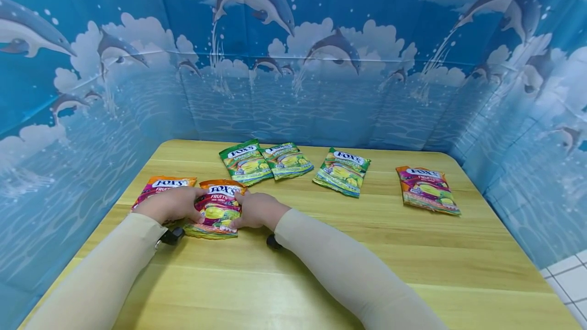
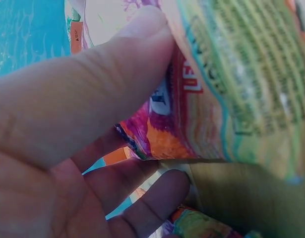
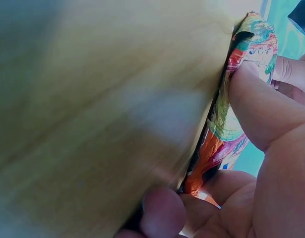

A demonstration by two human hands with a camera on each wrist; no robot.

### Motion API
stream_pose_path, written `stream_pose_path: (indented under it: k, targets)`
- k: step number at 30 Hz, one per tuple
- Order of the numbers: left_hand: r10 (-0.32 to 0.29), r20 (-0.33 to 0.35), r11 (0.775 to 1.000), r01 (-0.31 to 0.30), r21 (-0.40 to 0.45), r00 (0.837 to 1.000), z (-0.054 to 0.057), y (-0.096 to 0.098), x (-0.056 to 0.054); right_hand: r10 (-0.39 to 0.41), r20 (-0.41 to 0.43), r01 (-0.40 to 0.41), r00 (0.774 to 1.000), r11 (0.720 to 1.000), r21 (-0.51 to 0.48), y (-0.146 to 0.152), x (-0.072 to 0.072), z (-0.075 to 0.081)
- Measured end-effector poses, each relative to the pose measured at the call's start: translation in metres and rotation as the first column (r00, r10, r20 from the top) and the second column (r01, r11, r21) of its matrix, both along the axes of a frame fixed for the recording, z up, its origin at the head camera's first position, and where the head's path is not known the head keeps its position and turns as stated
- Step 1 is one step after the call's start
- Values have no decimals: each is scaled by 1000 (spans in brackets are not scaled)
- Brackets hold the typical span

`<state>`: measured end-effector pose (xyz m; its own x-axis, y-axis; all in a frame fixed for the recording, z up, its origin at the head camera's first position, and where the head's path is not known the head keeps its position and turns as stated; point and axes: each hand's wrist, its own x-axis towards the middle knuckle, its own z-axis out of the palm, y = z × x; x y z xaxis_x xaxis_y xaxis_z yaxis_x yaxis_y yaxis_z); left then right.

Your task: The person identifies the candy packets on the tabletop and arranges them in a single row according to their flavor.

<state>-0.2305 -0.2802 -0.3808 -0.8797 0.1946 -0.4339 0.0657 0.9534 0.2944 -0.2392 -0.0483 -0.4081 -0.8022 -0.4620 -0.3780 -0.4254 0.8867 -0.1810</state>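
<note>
An orange-and-magenta FOX'S Fruits candy bag (image 1: 215, 210) lies between my two hands at the table's left. My left hand (image 1: 173, 203) holds its left edge, thumb on the printed front. In the left wrist view the thumb (image 2: 127, 54) presses the wrapper, the other fingers behind it. My right hand (image 1: 259, 210) grips the opposite edge; the right wrist view has its thumb (image 3: 251, 94) against the bag's side (image 3: 226, 121), close to the tabletop. Partly hidden behind my left hand is another Fruits candy bag (image 1: 160, 185).
Three green FOX'S Spring candy bags lie along the back: one at left (image 1: 247, 163), one overlapping beside it (image 1: 289, 161), one nearer the middle (image 1: 341, 172). Another Fruits bag (image 1: 428, 190) lies at right. A dolphin-print curtain (image 1: 293, 101) surrounds the wooden table (image 1: 220, 284).
</note>
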Motion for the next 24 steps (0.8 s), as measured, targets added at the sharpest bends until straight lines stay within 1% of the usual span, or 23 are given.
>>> stream_pose_path:
  k: [8, 17, 24]
  targets:
    - [2, 4, 1000, -2, -7, 1000, 0, 0, 0, -8, 6, 8, 1000, 1000, -3, 1, 2, 1]
    - [-14, -1, 1000, 14, -15, 1000, 1, 3, -2, -7, 0, 7, 1000, 1000, 4, 3, 2, 5]
    - [-42, -15, 999, 42, -28, 999, 3, 4, -2, 8, 19, -7, 1000, 998, -56, 6, 0, 5]
